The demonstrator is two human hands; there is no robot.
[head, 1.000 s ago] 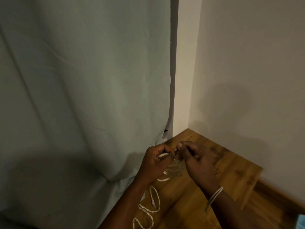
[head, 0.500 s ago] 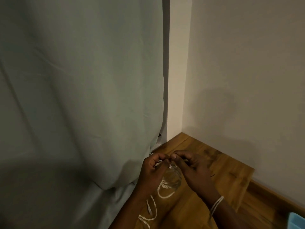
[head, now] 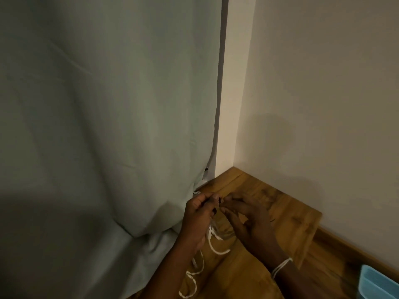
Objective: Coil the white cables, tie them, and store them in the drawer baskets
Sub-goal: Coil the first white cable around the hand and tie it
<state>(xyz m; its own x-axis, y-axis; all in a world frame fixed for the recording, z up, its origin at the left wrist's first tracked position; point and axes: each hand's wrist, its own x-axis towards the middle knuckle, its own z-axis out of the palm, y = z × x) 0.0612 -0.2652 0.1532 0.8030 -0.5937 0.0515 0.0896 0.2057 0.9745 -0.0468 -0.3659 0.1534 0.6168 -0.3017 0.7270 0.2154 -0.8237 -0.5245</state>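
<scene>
A thin white cable [head: 212,244] hangs in loose loops from between my hands down over the wooden surface [head: 287,214], trailing toward the bottom edge of the view. My left hand [head: 197,214] pinches the cable's upper end between thumb and fingers. My right hand [head: 250,219] is beside it with fingertips meeting the left hand's at the same spot; its other fingers are spread. What the fingertips hold there is small and partly hidden. A white string is wound around my right wrist [head: 280,266].
A pale green curtain [head: 108,126] hangs at the left and bulges against my left hand. Beige walls [head: 323,93] meet in a corner behind the wooden surface. A light blue basket [head: 377,283] shows at the bottom right corner.
The view has shifted so the hands sit lower and left. My right hand's fingers have spread apart, and the cable loops hang lower beneath the hands.
</scene>
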